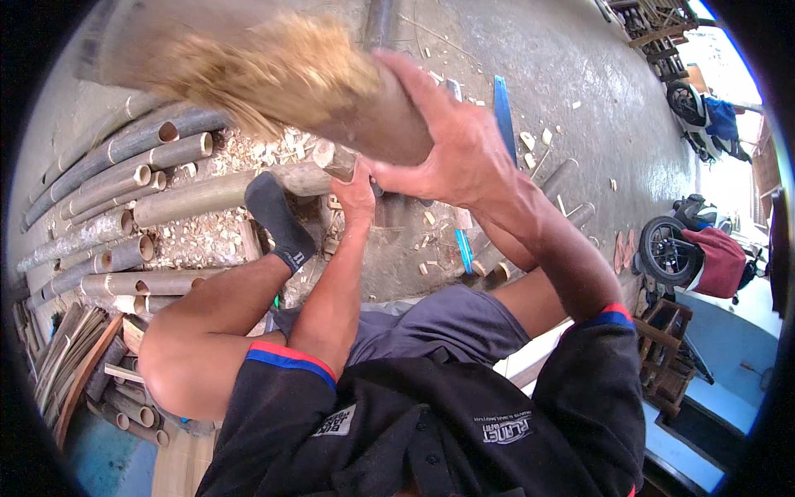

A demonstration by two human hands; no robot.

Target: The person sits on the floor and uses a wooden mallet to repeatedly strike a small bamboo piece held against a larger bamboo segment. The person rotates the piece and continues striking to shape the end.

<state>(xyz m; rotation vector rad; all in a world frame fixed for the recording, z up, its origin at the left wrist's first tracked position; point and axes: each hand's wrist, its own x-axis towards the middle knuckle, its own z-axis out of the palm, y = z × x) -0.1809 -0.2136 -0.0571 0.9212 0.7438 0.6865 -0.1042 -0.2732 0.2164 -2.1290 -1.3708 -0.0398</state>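
My right hand [451, 153] is wrapped round the near end of a thick wooden club [364, 108], raised close to the camera. Its far side is frayed into yellowish fibres [257, 70], blurred by motion. Below the club, my left hand [354, 197] grips an upright tool by its round wooden handle [334, 159]; the tool's lower end is hidden. Beside that hand lies a bamboo pole [199, 197], and my left foot in a dark sock [277, 217] rests against it.
Several cut bamboo poles [108, 176] lie at the left among wood chips [215, 236]. A blue saw blade [503, 116] lies beyond my right forearm. Split strips [74, 356] are piled at the lower left. Motorcycles [671, 248] and a wooden rack [662, 340] stand at the right.
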